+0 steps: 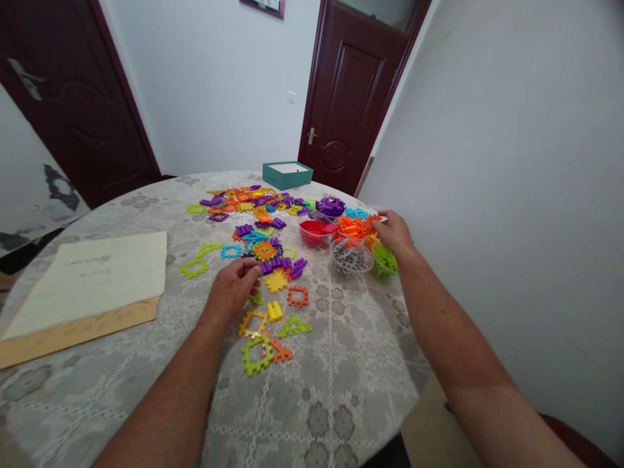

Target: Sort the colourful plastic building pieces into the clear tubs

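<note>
My right hand (394,233) is over the right-hand bowls, its fingertips closed on an orange toothed building piece (374,220). Just below and to its left is a clear bowl heaped with orange pieces (351,227). On the left, my left hand (234,287) rests low over the table with its fingers curled together; what they hold, if anything, is hidden. Beside its fingertips lie purple ridged pieces (276,264) and a yellow toothed square (276,281). Nearer to me are a yellow connector (274,311), a green triangle (294,325) and a green square frame (256,355).
Around the orange bowl stand bowls of red (314,227), grey (350,257), green (385,259) and purple pieces (330,207). A mixed pile (248,200) spreads behind. A teal box (287,175) sits at the far edge, and a paper sheet (107,273) lies left.
</note>
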`<state>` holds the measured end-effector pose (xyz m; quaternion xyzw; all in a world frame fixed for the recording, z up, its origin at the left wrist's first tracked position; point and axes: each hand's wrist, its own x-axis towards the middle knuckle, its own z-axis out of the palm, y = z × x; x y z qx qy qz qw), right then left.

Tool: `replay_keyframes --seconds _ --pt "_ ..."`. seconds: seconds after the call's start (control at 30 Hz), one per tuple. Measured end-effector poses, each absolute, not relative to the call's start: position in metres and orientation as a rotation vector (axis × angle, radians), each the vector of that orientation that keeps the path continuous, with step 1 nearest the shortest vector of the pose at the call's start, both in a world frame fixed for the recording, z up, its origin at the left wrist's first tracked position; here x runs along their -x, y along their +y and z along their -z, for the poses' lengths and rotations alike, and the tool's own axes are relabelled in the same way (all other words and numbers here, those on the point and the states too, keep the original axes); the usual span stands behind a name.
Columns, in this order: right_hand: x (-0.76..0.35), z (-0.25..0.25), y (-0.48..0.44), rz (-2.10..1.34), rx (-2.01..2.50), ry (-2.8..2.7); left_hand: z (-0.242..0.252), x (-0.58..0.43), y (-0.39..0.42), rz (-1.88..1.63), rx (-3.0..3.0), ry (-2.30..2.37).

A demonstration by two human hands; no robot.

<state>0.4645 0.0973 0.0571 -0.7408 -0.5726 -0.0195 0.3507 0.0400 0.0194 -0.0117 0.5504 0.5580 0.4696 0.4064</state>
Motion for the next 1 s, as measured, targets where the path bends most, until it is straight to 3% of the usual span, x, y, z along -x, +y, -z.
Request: replay_keyframes --seconds 0.43,1.0 --pt "-0.461 -0.038 0.111 -0.167 1.827 -1.424 0.013 -0.04 0.021 -1.172 -1.398 1.415" --pt "-0.429 -0.047 0.12 0.223 1.977 -1.781 0.017 -0.038 0.023 -1.181 -1.408 1.424"
